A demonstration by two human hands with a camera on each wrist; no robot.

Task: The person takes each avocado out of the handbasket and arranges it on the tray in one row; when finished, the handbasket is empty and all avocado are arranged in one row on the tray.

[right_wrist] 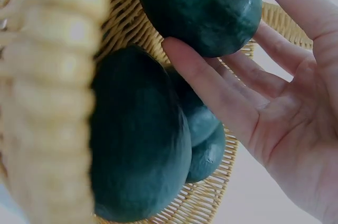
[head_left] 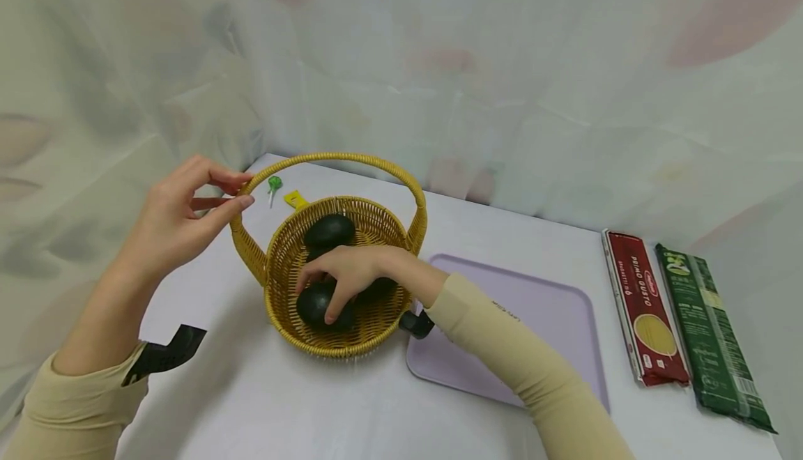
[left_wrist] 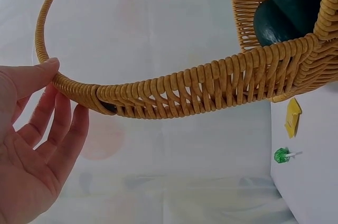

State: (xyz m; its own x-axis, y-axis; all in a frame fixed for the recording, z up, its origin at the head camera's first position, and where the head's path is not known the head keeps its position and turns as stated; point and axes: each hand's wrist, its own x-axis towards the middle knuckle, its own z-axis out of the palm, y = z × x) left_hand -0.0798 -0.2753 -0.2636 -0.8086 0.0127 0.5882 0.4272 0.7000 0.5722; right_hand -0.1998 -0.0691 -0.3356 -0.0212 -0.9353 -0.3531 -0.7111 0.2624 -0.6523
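Observation:
A woven wicker basket [head_left: 285, 251] with a hoop handle [head_left: 339, 158] stands on the white table and holds several dark green avocados. My right hand [head_left: 316, 300] reaches inside it, thumb and fingers curled round the front avocado [head_left: 309, 307], which fills the top of the right wrist view [right_wrist: 200, 7]. Another avocado [head_left: 329, 230] lies at the back of the basket, and a large one [right_wrist: 137, 145] lies below the held fruit. My left hand [head_left: 241, 192] is at the handle's left side; its thumb tip [left_wrist: 47, 71] touches the handle [left_wrist: 174, 89] while the straight fingers stay loose beneath it.
A lilac tray [head_left: 539, 307] lies just right of the basket. Two long spaghetti packets, red [head_left: 646, 307] and green [head_left: 705, 334], lie at the far right. A green lollipop [head_left: 274, 183] and a yellow piece [head_left: 295, 199] sit behind the basket. A pale curtain closes the back.

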